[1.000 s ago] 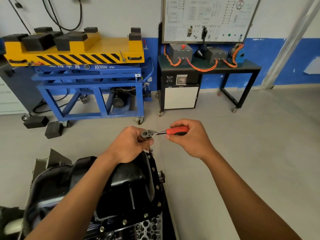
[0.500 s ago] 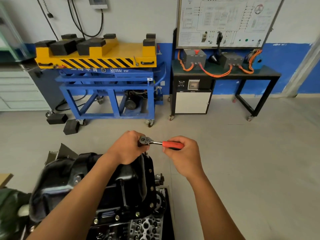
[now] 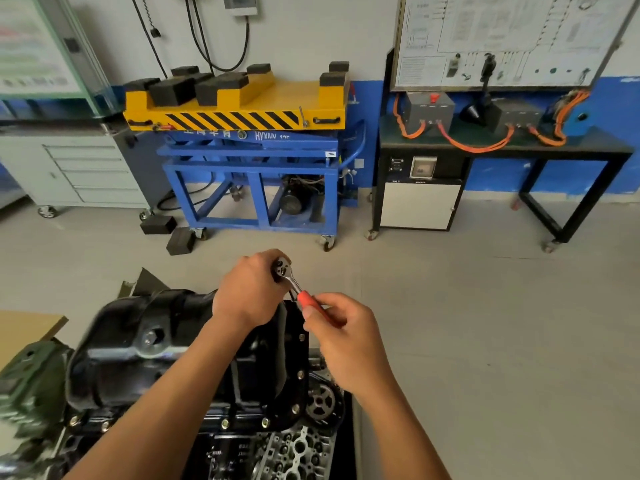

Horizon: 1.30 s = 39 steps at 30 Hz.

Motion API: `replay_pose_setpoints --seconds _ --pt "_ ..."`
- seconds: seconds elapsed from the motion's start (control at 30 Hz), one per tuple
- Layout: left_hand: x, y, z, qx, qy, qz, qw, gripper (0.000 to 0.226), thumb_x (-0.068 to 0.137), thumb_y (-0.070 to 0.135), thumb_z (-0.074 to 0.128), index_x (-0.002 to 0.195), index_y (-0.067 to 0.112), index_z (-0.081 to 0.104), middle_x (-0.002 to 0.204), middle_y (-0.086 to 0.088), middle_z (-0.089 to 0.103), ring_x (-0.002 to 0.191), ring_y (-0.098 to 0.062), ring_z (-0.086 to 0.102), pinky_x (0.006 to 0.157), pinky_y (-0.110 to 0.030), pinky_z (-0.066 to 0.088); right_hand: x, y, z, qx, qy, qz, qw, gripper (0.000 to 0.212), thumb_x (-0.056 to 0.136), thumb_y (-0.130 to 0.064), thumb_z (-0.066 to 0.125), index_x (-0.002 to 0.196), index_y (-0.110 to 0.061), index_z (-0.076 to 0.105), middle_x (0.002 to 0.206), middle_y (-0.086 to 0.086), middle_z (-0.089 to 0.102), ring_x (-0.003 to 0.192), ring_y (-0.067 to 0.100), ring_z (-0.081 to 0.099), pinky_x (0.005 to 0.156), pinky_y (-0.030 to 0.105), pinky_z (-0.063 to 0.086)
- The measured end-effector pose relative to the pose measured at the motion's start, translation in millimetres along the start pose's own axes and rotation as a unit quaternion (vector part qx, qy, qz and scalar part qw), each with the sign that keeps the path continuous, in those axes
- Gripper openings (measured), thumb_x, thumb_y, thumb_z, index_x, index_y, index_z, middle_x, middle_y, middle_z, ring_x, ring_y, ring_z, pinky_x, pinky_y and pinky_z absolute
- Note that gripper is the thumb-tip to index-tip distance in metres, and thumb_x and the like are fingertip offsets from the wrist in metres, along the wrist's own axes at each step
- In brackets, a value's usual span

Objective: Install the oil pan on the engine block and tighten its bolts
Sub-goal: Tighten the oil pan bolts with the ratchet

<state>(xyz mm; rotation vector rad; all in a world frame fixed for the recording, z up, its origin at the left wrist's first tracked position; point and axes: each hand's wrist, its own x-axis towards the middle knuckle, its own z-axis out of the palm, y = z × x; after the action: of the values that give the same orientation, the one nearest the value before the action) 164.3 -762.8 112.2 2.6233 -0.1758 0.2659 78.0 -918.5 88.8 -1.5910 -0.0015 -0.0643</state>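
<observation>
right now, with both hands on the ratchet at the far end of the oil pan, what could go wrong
The left hand covers the head of the ratchet, so how it is seated is hidden; if crooked, it may slip off. The right hand pinches the red handle with its fingertips; a slip could knock knuckles against the oil pan rim.

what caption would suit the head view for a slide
Left hand steadies the ratchet head, right hand grips its red handle, above the black oil pan.
</observation>
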Motion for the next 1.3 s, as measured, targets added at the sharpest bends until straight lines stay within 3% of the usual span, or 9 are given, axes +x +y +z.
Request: replay_pose_setpoints --seconds 0.17,0.37,0.47,0.67,0.83,0.93,1.03,1.13,1.3 --pt "5 -4 0 -0.007 -0.008 0.016 1.0 0.015 0.084 0.025 0.071 0.092 0.034 0.063 0.086 0.008 0.069 0.085 -0.021 0.063 0.068 -0.034 0.047 6 -1 2 0.074 0.054 0.013 0.996 0.013 0.083 -0.04 0.079 0.089 -0.03 0.073 0.072 0.002 0.073 0.049 0.002 0.054 0.049 0.016 0.042" --pt "9 -10 1 -0.018 -0.029 0.039 0.999 0.023 0.083 0.024 0.075 0.094 0.037 0.06 0.079 0.014 0.064 0.079 -0.016 0.061 0.067 -0.034 0.049 49 -8 -20 0.114 0.131 0.019 0.985 0.011 0.085 -0.02 0.076 0.094 -0.019 0.071 0.072 0.004 0.072 0.058 0.006 0.059 0.049 0.016 0.044" --pt "10 -11 2 -0.004 -0.035 0.054 0.998 0.02 0.083 0.024 0.075 0.095 0.032 0.06 0.08 0.011 0.065 0.08 -0.019 0.06 0.064 -0.033 0.042 89 -15 -22 0.092 0.106 0.03 0.99 0.012 0.091 -0.018 0.07 0.101 -0.017 0.064 0.069 -0.001 0.069 0.054 0.002 0.055 0.047 0.015 0.041" --pt "8 -5 -1 0.0 -0.04 0.038 0.998 0.018 0.084 0.021 0.072 0.099 0.019 0.062 0.084 0.0 0.068 0.086 -0.029 0.062 0.074 -0.044 0.052 147 -28 -7 -0.031 0.021 0.027 0.999 0.03 0.091 -0.025 0.069 0.119 -0.015 0.061 0.074 0.003 0.065 0.059 0.01 0.054 0.05 0.021 0.043" --pt "0 -3 7 0.068 0.001 0.021 0.997 0.028 0.092 0.032 0.063 0.116 0.027 0.049 0.091 0.005 0.065 0.086 -0.029 0.062 0.063 -0.035 0.04 126 -15 -21 0.002 0.048 -0.009 0.999 0.023 0.09 -0.027 0.07 0.107 -0.018 0.057 0.073 -0.002 0.069 0.065 0.013 0.055 0.058 0.029 0.046" --pt "-3 -1 12 0.092 0.013 0.016 0.996 0.03 0.094 0.037 0.062 0.119 0.03 0.045 0.095 0.002 0.069 0.085 -0.028 0.064 0.065 -0.038 0.048 96 -6 -31 0.015 0.078 -0.048 0.996 0.02 0.091 -0.025 0.069 0.096 -0.018 0.051 0.073 -0.008 0.074 0.055 0.014 0.042 0.048 0.025 0.038" --pt "-2 0 13 0.085 0.015 0.003 0.996 0.027 0.093 0.039 0.063 0.113 0.033 0.046 0.094 0.003 0.069 0.084 -0.025 0.064 0.065 -0.037 0.048 58 0 -35 -0.008 0.098 -0.09 0.991 0.025 0.087 -0.026 0.073 0.08 -0.018 0.05 0.06 -0.016 0.059 0.046 0.005 0.036 0.042 0.018 0.033" --pt "-1 1 13 0.085 0.02 -0.001 0.996 0.026 0.092 0.039 0.063 0.113 0.033 0.048 0.096 0.003 0.069 0.085 -0.026 0.064 0.065 -0.036 0.045 24 1 -27 -0.014 0.054 -0.1 0.993 0.034 0.083 -0.036 0.075 0.071 -0.023 0.046 0.052 -0.013 0.048 0.043 0.002 0.034 0.041 0.014 0.031" --pt "-1 2 11 0.09 0.013 -0.004 0.996 0.032 0.089 0.048 0.068 0.115 0.036 0.052 0.098 0.001 0.069 0.088 -0.028 0.064 0.069 -0.038 0.05 -5 1 2 -0.071 -0.104 -0.06 0.99 0.029 0.082 -0.032 0.074 0.072 -0.029 0.047 0.056 -0.009 0.051 0.047 0.005 0.042 0.048 0.021 0.038"
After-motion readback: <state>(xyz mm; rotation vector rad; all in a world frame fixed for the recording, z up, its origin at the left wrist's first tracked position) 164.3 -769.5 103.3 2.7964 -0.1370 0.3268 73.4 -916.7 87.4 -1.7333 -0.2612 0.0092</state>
